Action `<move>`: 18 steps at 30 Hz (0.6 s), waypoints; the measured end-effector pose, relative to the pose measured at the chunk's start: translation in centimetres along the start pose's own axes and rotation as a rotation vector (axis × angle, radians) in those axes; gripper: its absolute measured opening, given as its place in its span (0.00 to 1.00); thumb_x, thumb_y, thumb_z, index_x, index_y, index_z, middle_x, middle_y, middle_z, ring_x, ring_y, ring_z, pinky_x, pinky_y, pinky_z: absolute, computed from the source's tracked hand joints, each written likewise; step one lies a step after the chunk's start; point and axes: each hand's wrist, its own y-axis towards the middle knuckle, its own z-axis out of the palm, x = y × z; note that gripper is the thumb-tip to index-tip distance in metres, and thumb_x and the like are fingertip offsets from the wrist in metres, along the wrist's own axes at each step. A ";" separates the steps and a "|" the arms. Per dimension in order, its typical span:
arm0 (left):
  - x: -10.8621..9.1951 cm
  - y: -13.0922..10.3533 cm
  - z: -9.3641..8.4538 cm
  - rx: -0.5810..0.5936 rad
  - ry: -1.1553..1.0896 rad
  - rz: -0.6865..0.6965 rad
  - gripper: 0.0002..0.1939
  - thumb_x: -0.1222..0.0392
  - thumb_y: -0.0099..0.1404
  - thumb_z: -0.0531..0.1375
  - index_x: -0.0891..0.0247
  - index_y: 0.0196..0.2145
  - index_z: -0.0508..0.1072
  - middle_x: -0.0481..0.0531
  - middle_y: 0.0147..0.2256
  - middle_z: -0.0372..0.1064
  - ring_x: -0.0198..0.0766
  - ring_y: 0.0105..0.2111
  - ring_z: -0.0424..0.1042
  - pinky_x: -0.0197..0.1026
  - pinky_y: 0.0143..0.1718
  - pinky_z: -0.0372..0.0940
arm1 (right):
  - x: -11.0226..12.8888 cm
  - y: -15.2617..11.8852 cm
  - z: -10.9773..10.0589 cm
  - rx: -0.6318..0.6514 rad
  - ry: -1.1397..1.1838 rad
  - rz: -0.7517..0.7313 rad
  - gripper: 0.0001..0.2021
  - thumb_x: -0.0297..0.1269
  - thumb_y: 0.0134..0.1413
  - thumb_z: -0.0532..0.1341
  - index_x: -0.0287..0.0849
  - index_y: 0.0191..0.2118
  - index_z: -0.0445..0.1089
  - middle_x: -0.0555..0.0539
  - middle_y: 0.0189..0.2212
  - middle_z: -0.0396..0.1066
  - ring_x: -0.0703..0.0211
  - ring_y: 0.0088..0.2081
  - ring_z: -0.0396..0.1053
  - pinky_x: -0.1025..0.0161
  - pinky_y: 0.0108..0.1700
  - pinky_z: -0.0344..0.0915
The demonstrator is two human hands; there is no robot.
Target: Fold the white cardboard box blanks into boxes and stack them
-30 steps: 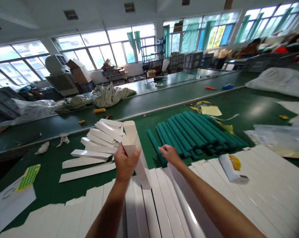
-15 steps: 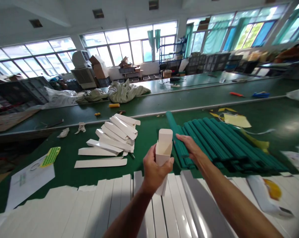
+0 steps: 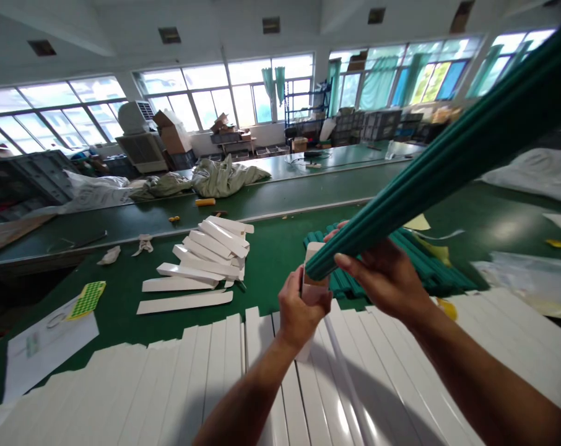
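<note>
My left hand (image 3: 303,310) is wrapped round a white box (image 3: 316,293) near the middle, its open end facing up with the flap raised. In my right hand (image 3: 385,272) is a long green ribbed roll (image 3: 415,179), slanting from upper right down to the box's mouth. The roll's lower end is at the opening; how far it reaches inside cannot be told. Behind my right hand lies a pile of green rolls (image 3: 447,272). White boxes (image 3: 215,353) lie side by side along the near edge.
White flat pieces (image 3: 206,254) lie in a heap left of centre. A paper sheet (image 3: 52,347) with a green sticker sheet (image 3: 88,300) is at far left. Clear plastic bags (image 3: 531,279) lie at right. A grey-green cloth (image 3: 225,176) rests on the table beyond.
My right hand has lifted a green roll from the pile and brought its lower end to the box's mouth. The view has shifted a little to the right.
</note>
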 end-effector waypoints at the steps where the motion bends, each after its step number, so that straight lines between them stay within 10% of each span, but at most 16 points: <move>1: -0.1 -0.2 -0.1 -0.005 0.009 0.016 0.30 0.50 0.53 0.68 0.63 0.52 0.68 0.58 0.44 0.73 0.48 0.43 0.73 0.49 0.46 0.70 | -0.3 -0.3 0.2 0.024 -0.077 -0.010 0.15 0.44 0.57 0.64 0.44 0.47 0.68 0.45 0.44 0.72 0.52 0.45 0.71 0.54 0.51 0.70; 11: 0.2 -1.1 0.7 -0.087 0.046 0.174 0.35 0.55 0.53 0.68 0.65 0.57 0.65 0.63 0.43 0.72 0.52 0.44 0.74 0.51 0.47 0.71 | -0.9 -1.1 1.8 0.206 -0.458 -0.062 0.11 0.43 0.55 0.62 0.41 0.38 0.72 0.42 0.45 0.66 0.48 0.52 0.63 0.52 0.53 0.65; 18: 1.1 -1.8 0.0 -0.166 0.122 0.264 0.35 0.53 0.57 0.66 0.67 0.59 0.62 0.63 0.44 0.72 0.50 0.44 0.74 0.50 0.47 0.72 | -3.4 -4.6 3.5 0.009 -0.298 -0.056 0.30 0.44 0.54 0.63 0.46 0.61 0.58 0.39 0.59 0.55 0.50 0.53 0.63 0.53 0.50 0.68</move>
